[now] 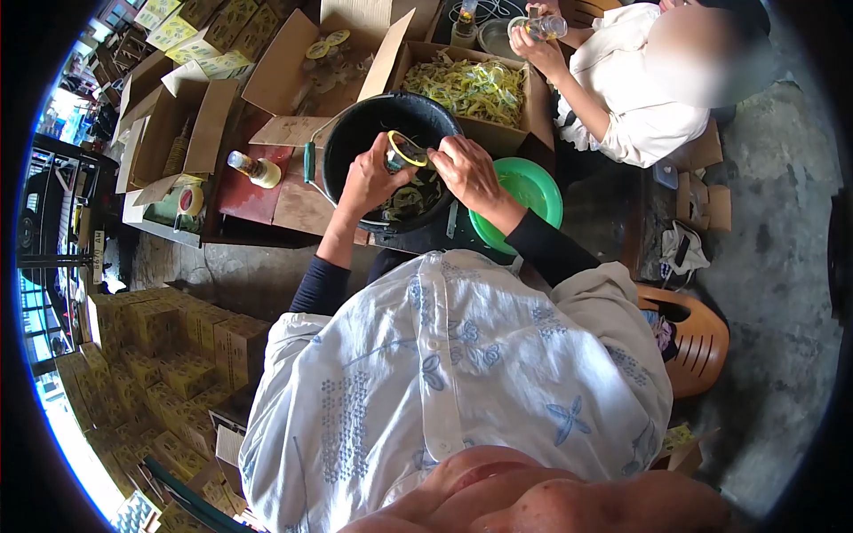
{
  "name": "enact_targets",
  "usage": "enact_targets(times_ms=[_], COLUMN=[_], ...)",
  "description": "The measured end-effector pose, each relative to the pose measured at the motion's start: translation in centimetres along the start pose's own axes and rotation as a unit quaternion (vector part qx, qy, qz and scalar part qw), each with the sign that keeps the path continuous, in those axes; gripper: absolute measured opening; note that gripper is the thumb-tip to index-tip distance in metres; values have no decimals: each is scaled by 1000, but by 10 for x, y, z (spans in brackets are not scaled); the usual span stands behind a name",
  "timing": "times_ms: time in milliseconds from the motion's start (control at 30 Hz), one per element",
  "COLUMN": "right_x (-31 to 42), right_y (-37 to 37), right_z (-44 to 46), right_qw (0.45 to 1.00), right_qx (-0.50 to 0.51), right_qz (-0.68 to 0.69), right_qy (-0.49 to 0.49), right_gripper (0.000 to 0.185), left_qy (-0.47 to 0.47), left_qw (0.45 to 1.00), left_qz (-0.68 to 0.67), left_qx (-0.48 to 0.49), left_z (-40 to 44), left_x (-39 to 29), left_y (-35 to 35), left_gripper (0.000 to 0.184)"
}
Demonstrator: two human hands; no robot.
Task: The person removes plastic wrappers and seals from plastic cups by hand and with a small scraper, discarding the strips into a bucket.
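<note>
Above a black bucket (336, 151), my left hand (371, 180) is closed around a small yellow-rimmed item (408, 162). Its rim is a bright yellow oval loop; the fingers hide much of the rest, so I cannot tell its exact kind. My right hand (468, 171) has its fingers pinched together at the right edge of this item; whether they grip the rim or something small beside it is unclear. Dark water and pale scraps show inside the bucket under my hands. A green basin (549, 200) sits just right of the bucket, below my right forearm.
Behind the bucket stands a carton (536, 133) of yellow-green strips. An open carton (283, 67) holds clear, yellow-rimmed pieces. A small bottle (256, 169) lies left on the table. A co-worker (622, 84) at upper right holds a clear bottle (544, 28). Stacked boxes (169, 346) fill the lower left.
</note>
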State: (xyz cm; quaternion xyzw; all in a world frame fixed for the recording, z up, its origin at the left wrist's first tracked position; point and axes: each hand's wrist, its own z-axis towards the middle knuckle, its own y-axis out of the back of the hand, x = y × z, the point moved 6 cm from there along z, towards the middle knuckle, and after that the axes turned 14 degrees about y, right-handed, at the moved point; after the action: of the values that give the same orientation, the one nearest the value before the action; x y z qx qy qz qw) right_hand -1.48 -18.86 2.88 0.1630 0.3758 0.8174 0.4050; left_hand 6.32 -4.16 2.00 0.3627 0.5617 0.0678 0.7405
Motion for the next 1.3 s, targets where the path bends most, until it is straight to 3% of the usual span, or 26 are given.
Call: enact_targets(times_ms=[67, 233, 267, 333, 467, 567, 667, 733, 767, 800, 1000, 1100, 1233, 1300], right_x=[-6, -5, -2, 4, 2, -3, 0, 4, 1, -3, -33, -32, -20, -22], right_y=[-2, 11, 13, 13, 5, 3, 4, 4, 1, -2, -21, -19, -19, -24], right_z=[-3, 2, 3, 3, 0, -2, 0, 0, -1, -4, -16, -19, -15, -18], right_qw=[999, 994, 995, 999, 999, 995, 998, 1000, 999, 997, 915, 916, 927, 913], right_qx=[-13, -53, -48, -26, -18, -35, -23, -20, -37, -40, -89, -147, -100, -134], right_qz=[35, 73, 66, 16, 32, 80, 54, 13, 31, 47, 274, 264, 247, 272], right_qy=[-28, -59, -59, -16, -34, -57, -35, -16, -22, -56, -282, -265, -265, -273], right_gripper=[10, 5, 6, 8, 6, 13, 5, 5, 4, 3, 7, 10, 8, 8], left_qy=[27, -11, 27, 9, 23, -2, -16, 137, 102, 139, 48, 38, 44, 42], left_qw=[999, 1000, 1000, 1000, 995, 997, 997, 930, 923, 889, 930, 933, 917, 952], left_qz=[7, 8, 15, -13, -77, -69, -73, -282, -317, -378, -323, -326, -378, -287], left_qx=[28, -14, -1, 5, 55, 44, 30, 191, 194, 219, 170, 144, 122, 99], left_z=[0, 2, 0, 1, 1, -1, -1, -5, -8, -15, -4, -6, -12, -12], left_x=[2, 12, 7, 7, 10, 16, 24, 45, 32, 27, 43, 46, 30, 33], left_y=[-2, -1, 1, 1, -3, -6, -8, -23, -19, -16, -12, -10, -6, -9], left_gripper=[47, 56, 55, 52, 50, 51, 48, 46, 43, 43, 50, 59, 84, 73])
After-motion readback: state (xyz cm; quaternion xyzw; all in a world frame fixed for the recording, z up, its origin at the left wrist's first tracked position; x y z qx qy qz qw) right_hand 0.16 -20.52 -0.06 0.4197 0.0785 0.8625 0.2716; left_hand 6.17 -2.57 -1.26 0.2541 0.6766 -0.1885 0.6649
